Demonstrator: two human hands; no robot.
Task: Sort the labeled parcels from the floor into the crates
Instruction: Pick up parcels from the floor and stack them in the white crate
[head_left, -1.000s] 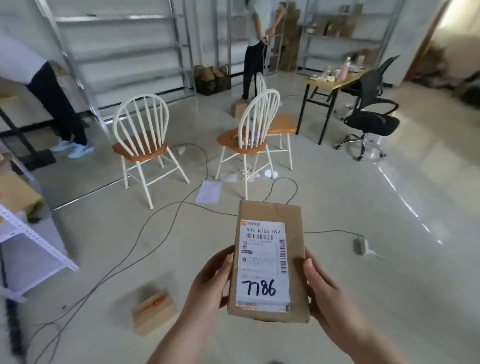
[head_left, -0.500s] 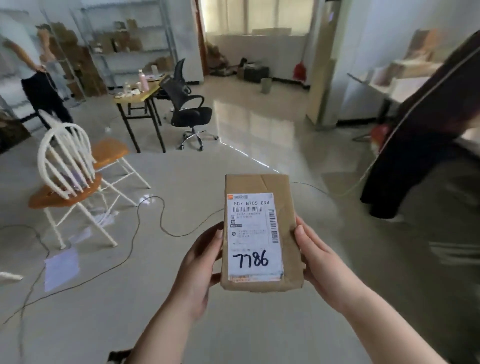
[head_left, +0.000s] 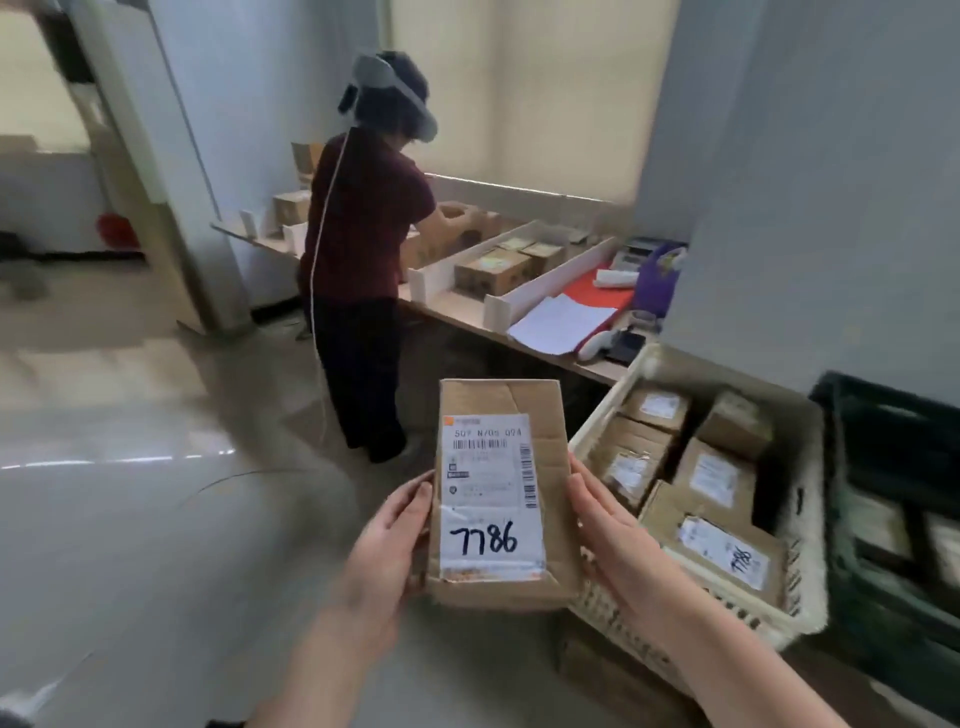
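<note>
Cardboard parcel (head_left: 501, 493) gripped by its edges between left hand (head_left: 387, 551) and right hand (head_left: 618, 540)

One wide-angle view from the wearer's head looks forward and down, close over the left hand (head_left: 387, 551), right hand (head_left: 618, 545) and parcel (head_left: 498, 493). A white crate (head_left: 753, 621) sits near at right, and the bench (head_left: 460, 304) lies farther ahead.

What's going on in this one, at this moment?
The wearer holds a brown parcel marked 7786, label up, gripped between the left hand and right hand. It is just left of a white crate that already contains several labeled parcels; a dark crate sits beside that. The parcel is not yet in a crate. Behind, another person in a headset works at a table.
</note>
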